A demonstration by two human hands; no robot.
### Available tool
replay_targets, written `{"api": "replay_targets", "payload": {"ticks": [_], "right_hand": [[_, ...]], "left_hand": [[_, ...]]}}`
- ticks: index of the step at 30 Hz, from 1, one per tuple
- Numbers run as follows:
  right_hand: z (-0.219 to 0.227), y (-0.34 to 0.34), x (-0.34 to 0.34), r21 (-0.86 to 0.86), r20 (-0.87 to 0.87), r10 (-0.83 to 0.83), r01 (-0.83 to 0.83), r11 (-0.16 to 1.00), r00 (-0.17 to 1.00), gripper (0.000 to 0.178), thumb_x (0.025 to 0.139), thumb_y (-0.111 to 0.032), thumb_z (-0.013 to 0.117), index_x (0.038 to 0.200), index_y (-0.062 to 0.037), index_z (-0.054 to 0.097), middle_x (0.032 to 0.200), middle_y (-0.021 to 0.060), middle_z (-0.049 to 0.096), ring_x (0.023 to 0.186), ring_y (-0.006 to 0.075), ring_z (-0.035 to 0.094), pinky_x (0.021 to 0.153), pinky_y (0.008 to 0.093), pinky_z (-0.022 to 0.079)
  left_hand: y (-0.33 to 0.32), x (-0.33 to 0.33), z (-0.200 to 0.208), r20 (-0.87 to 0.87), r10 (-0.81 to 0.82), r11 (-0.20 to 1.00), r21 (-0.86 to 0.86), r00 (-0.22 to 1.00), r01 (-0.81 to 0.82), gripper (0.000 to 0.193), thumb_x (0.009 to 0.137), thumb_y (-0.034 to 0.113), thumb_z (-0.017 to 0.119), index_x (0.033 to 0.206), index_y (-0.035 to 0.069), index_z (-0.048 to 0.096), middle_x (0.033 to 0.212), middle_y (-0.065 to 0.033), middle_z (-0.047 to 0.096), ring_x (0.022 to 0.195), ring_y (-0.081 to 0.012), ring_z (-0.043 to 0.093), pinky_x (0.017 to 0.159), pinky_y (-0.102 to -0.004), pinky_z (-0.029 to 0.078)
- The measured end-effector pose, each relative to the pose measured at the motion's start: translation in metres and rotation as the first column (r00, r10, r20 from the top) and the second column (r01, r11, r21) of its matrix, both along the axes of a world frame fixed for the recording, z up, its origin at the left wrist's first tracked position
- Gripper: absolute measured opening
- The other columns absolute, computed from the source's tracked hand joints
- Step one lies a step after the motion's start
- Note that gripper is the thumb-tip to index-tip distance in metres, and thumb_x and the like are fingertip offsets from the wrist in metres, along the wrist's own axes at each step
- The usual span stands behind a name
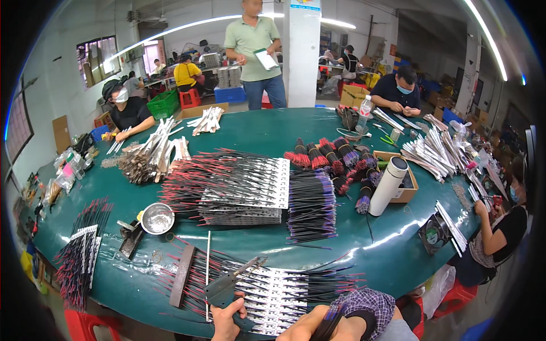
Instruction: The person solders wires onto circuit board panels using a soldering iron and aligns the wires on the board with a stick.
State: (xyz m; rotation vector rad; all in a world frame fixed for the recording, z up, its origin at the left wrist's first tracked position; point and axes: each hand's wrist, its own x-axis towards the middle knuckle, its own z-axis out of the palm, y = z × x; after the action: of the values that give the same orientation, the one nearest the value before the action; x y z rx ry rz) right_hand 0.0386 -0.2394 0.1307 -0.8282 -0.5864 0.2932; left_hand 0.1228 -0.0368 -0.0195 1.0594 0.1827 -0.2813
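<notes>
At the near table edge my left hand (227, 319) is closed round a dark green soldering gun (222, 288). The gun's thin tip points up and right over a white circuit board panel (276, 298), which has rows of black wires with red and purple ends across it. To the right, my right hand (310, 325) curls round a bundle of black wires (331, 321); its fingertips are partly hidden. A brown metal bar (182, 276) rests across the red wire ends, left of the gun. Between bar and gun lies a thin white rod (208, 256).
Beyond the panel stand a large stack of wired boards (244, 190), purple-ended wires (311, 206) and a white flask (389, 186). A metal bowl (157, 219) and a dark block-shaped stand (131, 240) lie left. Co-workers sit round the green table (250, 126); one person (253, 51) stands behind it.
</notes>
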Motion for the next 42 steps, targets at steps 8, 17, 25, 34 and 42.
{"api": "replay_targets", "payload": {"ticks": [8,17,25,34,42], "right_hand": [[0.004,0.001,0.0,0.028,0.003,0.09,-0.09,0.996,0.996,0.027,0.093,-0.019,0.076,0.093,0.0069,0.068,0.088,0.0172,0.068,0.082,0.0271,0.063,0.074,0.04,0.049],[-0.015,0.005,-0.01,0.073,0.053,0.18,-0.183,0.98,0.982,0.026,0.092,-0.018,0.077,0.091,0.0058,0.067,0.088,0.0177,0.068,0.083,0.0285,0.064,0.077,0.0431,0.051],[-0.02,0.01,-0.011,0.2,0.044,0.198,-0.203,0.958,0.979,0.024,0.086,0.0,0.081,0.105,0.008,0.068,0.087,0.0101,0.071,0.063,0.0094,0.059,0.051,0.0268,0.044],[0.006,0.002,-0.011,0.156,0.11,0.018,-0.035,0.987,0.994,0.022,0.088,-0.005,0.08,0.106,0.0049,0.071,0.095,0.0161,0.073,0.077,0.019,0.068,0.065,0.0266,0.052],[0.018,-0.027,-0.011,-0.153,0.118,0.159,-0.14,0.978,0.98,0.019,0.093,-0.012,0.075,0.097,0.0054,0.069,0.094,0.0187,0.07,0.089,0.0291,0.067,0.079,0.041,0.052]], "left_hand": [[0.001,0.001,-0.007,0.027,-0.02,0.999,-0.025,0.999,0.021,0.024,0.082,-0.003,0.07,0.103,-0.01,0.061,0.085,-0.016,0.065,0.053,-0.0146,0.056,0.046,-0.0283,0.045],[0.002,0.001,-0.005,-0.034,0.015,1.0,-0.022,0.999,-0.016,0.025,0.081,-0.005,0.07,0.104,-0.01,0.061,0.085,-0.0166,0.065,0.053,-0.0152,0.057,0.046,-0.0295,0.047],[0.0,0.001,-0.005,-0.035,0.003,1.0,-0.025,0.999,-0.004,0.024,0.082,-0.004,0.069,0.103,-0.011,0.06,0.085,-0.0164,0.065,0.053,-0.0155,0.056,0.046,-0.0292,0.046],[-0.001,-0.006,0.01,-0.068,-0.011,0.997,0.079,0.998,0.017,0.008,0.084,0.0,0.074,0.086,0.0,0.066,0.068,-0.0058,0.061,0.054,-0.0151,0.055,0.051,-0.0274,0.043],[0.001,0.001,-0.002,-0.066,0.105,0.994,0.025,0.992,-0.104,0.025,0.081,-0.004,0.07,0.103,-0.008,0.059,0.085,-0.0162,0.064,0.053,-0.0162,0.056,0.044,-0.0299,0.045]]}}
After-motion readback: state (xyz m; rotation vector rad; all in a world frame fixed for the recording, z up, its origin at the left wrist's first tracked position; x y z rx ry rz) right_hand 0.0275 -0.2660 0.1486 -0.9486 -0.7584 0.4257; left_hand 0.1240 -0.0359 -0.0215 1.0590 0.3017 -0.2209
